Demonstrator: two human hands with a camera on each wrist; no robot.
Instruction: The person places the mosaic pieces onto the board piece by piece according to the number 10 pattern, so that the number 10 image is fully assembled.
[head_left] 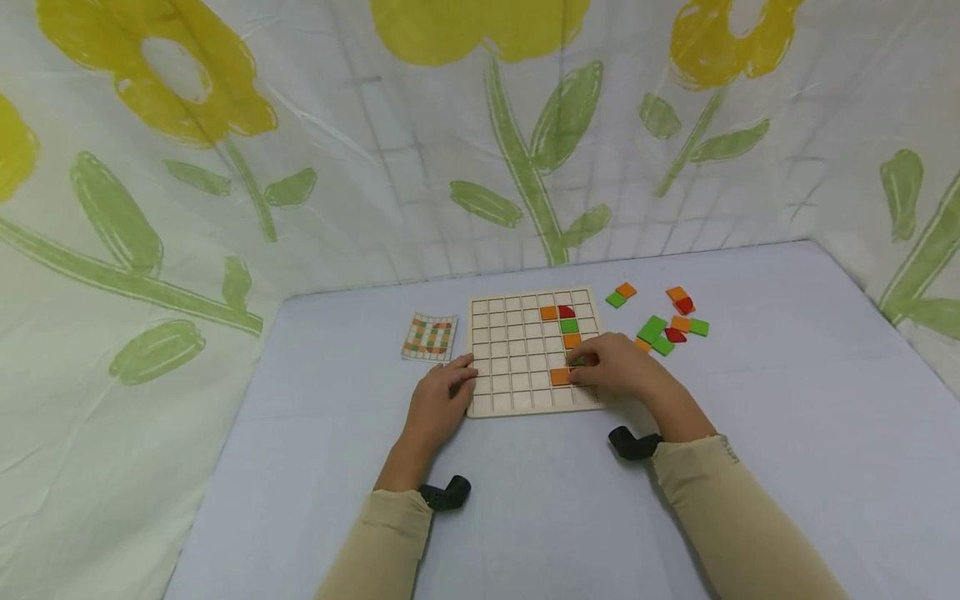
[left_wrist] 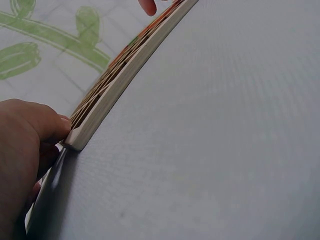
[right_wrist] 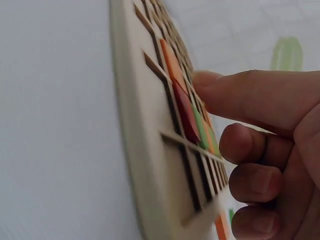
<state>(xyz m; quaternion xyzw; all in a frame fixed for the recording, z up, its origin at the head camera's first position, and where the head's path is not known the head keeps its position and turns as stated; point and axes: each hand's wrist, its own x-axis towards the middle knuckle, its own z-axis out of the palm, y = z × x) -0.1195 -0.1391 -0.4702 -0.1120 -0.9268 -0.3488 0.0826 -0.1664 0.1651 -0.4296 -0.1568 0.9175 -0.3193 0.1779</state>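
A pale wooden grid board [head_left: 510, 367] lies on the table. Several orange, red and green tiles sit in cells toward its right side. My left hand [head_left: 441, 400] rests at the board's left edge, its thumb [left_wrist: 57, 129] touching the rim near a corner. Over the lower right cells is my right hand [head_left: 626, 367], close to an orange tile [head_left: 560, 377] and partly covering a green tile [head_left: 577, 361]. In the right wrist view its thumb [right_wrist: 240, 95] is straight against the grid beside a red tile [right_wrist: 186, 112]; the other fingers curl loosely. No tile shows between them.
A pattern card [head_left: 429, 337] with coloured squares lies left of the board. Loose green tiles [head_left: 652, 327], orange tiles [head_left: 677, 293] and red tiles [head_left: 675, 335] are scattered to its right. A flowered cloth [head_left: 337, 167] hangs behind the table [head_left: 525, 500].
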